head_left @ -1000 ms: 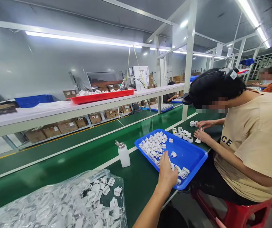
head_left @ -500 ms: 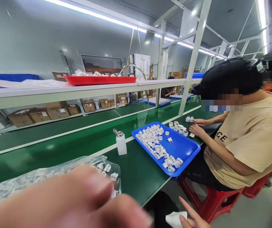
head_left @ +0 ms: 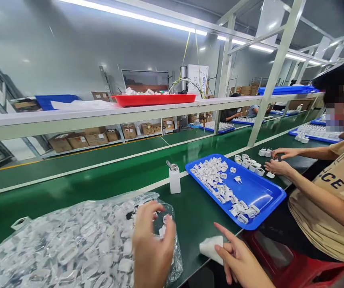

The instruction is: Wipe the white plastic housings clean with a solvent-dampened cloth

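My left hand [head_left: 152,248] hovers over the right end of a clear plastic bag [head_left: 176,256] full of small white plastic plug parts [head_left: 69,252]. Its thumb and fingers are curved and apart, with no held part visible between them. Near the table's front edge, my right hand [head_left: 238,256] grips a folded white cloth [head_left: 212,249], with the index finger stretched out. Beyond my hands stands a white pump bottle [head_left: 174,180] with a metal top. Right of it, a blue tray [head_left: 264,196] bears many white plug pieces.
At the right, a co-worker's hands [head_left: 280,162] handle white plugs beside a cluster of white housings [head_left: 248,163]. A raised shelf [head_left: 147,109] crosses the view, carrying a red tray [head_left: 156,100]. One loose white housing [head_left: 21,223] lies behind the bag.
My view has turned left and downward, showing more of the bag. My left hand has drawn away from the camera to above the bag. The cloth, still in my right hand, is higher in view.
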The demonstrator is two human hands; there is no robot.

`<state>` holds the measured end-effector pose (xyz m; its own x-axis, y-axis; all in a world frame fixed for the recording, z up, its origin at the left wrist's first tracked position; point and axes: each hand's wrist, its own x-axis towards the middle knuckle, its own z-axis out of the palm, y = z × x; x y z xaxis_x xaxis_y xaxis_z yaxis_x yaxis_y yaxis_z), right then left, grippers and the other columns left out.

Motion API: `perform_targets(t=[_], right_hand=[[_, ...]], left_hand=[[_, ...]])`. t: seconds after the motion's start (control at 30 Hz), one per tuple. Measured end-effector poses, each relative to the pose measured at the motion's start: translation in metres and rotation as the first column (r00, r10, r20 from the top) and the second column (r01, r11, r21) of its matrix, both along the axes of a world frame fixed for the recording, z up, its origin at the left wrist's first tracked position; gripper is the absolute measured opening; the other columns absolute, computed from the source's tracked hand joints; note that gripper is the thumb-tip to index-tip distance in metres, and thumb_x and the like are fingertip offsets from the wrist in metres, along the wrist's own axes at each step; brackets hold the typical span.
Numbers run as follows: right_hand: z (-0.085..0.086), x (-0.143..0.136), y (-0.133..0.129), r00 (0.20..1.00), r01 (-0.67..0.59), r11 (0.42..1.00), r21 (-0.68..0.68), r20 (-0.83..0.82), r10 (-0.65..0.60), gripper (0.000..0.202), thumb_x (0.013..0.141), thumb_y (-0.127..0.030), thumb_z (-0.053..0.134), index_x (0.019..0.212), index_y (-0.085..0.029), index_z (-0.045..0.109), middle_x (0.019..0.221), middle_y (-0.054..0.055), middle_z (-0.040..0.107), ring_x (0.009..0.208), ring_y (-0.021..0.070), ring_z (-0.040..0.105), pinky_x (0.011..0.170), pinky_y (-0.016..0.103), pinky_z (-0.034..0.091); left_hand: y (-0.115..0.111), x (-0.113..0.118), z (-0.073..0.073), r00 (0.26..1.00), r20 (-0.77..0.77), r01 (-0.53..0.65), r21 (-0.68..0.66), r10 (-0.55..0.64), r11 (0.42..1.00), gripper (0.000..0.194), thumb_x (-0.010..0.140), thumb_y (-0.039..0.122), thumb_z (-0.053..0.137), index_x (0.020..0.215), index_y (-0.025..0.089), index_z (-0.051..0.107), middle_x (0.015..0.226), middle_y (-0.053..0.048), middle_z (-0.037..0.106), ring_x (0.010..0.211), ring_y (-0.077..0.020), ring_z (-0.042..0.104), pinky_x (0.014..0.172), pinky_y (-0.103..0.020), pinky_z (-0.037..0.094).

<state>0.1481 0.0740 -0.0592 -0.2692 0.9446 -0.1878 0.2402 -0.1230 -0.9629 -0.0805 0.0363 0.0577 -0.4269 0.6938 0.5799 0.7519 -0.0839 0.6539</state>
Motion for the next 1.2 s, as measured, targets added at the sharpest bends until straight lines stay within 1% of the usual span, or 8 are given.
perform_targets(t=[0.1, 0.17, 0.3, 0.57, 0.73, 0.83, 1.0, 1.2], right_hand=[[-0.005, -0.009, 0.014, 0.991, 0.104, 0.994, 0.025, 0.077, -0.106, 0.063, 0.085, -0.049, 0.056, 0.137, -0.013, 0.046, 0.063, -0.009, 0.054, 0.039, 0.0131, 0.055, 0.047, 0.027, 0.034], [-0.015, -0.006, 0.018, 0.980, 0.166, 0.986, 0.011, 0.110, -0.166, 0.052, 0.081, -0.043, 0.060, 0.123, -0.015, 0.051, 0.063, -0.008, 0.057, 0.037, 0.0127, 0.054, 0.048, 0.028, 0.036], [-0.031, 0.006, 0.016, 0.964, 0.255, 0.965, -0.057, 0.090, -0.250, 0.043, 0.076, -0.046, 0.066, 0.108, -0.020, 0.051, 0.069, -0.005, 0.066, 0.035, 0.0118, 0.053, 0.047, 0.028, 0.035], [-0.037, 0.032, 0.001, 0.920, 0.252, 0.896, -0.366, -0.196, -0.339, 0.042, 0.073, -0.049, 0.079, 0.087, -0.014, 0.061, 0.055, -0.004, 0.055, 0.043, 0.0061, 0.045, 0.043, 0.019, 0.019], [-0.047, 0.042, -0.007, 0.797, 0.293, 0.797, -0.527, -0.326, -0.508, 0.047, 0.062, -0.044, 0.090, 0.091, -0.018, 0.064, 0.061, -0.005, 0.057, 0.053, 0.0073, 0.051, 0.044, 0.017, 0.028], [-0.049, 0.046, -0.009, 0.771, 0.295, 0.797, -0.528, -0.361, -0.525, 0.053, 0.056, -0.049, 0.095, 0.091, -0.019, 0.070, 0.072, -0.001, 0.068, 0.067, 0.0118, 0.062, 0.054, 0.019, 0.044], [-0.038, 0.047, -0.007, 0.824, 0.306, 0.878, -0.368, -0.359, -0.438, 0.050, 0.062, -0.058, 0.090, 0.091, -0.018, 0.081, 0.097, 0.006, 0.078, 0.106, 0.0258, 0.067, 0.092, 0.029, 0.051], [-0.029, 0.035, 0.009, 0.876, 0.363, 0.925, -0.112, -0.298, -0.380, 0.055, 0.079, -0.065, 0.073, 0.105, -0.017, 0.082, 0.084, 0.005, 0.078, 0.087, 0.0256, 0.068, 0.076, 0.031, 0.052]], left_hand=[[0.037, -0.002, -0.039, 0.981, -0.095, 0.099, -0.505, -0.169, 0.858, 0.038, 0.078, 0.011, 0.064, 0.115, 0.017, 0.070, 0.127, -0.015, 0.067, 0.121, -0.0334, 0.059, 0.103, -0.043, 0.050], [0.049, 0.000, -0.063, 0.966, -0.194, 0.019, -0.607, -0.171, 0.794, 0.042, 0.083, 0.011, 0.061, 0.124, 0.013, 0.068, 0.135, -0.018, 0.063, 0.130, -0.0344, 0.054, 0.109, -0.043, 0.045], [0.057, 0.007, -0.084, 0.928, -0.351, -0.111, -0.588, -0.128, 0.801, 0.040, 0.089, 0.006, 0.053, 0.127, 0.008, 0.065, 0.136, -0.018, 0.062, 0.130, -0.0325, 0.054, 0.110, -0.041, 0.043], [0.081, 0.013, -0.078, 0.906, -0.412, -0.182, -0.583, -0.096, 0.792, 0.023, 0.089, 0.006, 0.053, 0.102, 0.005, 0.071, 0.105, -0.020, 0.070, 0.103, -0.0360, 0.061, 0.094, -0.045, 0.046], [0.086, 0.012, -0.086, 0.899, -0.429, -0.201, -0.580, -0.086, 0.790, 0.026, 0.087, -0.001, 0.046, 0.091, 0.008, 0.070, 0.095, -0.017, 0.069, 0.096, -0.0333, 0.061, 0.085, -0.039, 0.044], [0.088, 0.009, -0.089, 0.913, -0.402, -0.188, -0.576, -0.075, 0.796, 0.031, 0.080, -0.008, 0.044, 0.082, 0.009, 0.069, 0.083, -0.015, 0.066, 0.090, -0.0319, 0.062, 0.078, -0.036, 0.042], [0.087, 0.012, -0.091, 0.951, -0.274, -0.025, -0.522, -0.140, 0.852, 0.033, 0.082, -0.008, 0.043, 0.089, 0.009, 0.070, 0.086, -0.016, 0.068, 0.093, -0.0314, 0.065, 0.083, -0.040, 0.046], [0.068, 0.038, -0.111, 0.870, -0.083, 0.407, -0.433, -0.485, 0.804, 0.033, 0.080, 0.001, 0.060, 0.104, 0.019, 0.073, 0.105, -0.007, 0.075, 0.102, -0.0218, 0.068, 0.093, -0.032, 0.054]])
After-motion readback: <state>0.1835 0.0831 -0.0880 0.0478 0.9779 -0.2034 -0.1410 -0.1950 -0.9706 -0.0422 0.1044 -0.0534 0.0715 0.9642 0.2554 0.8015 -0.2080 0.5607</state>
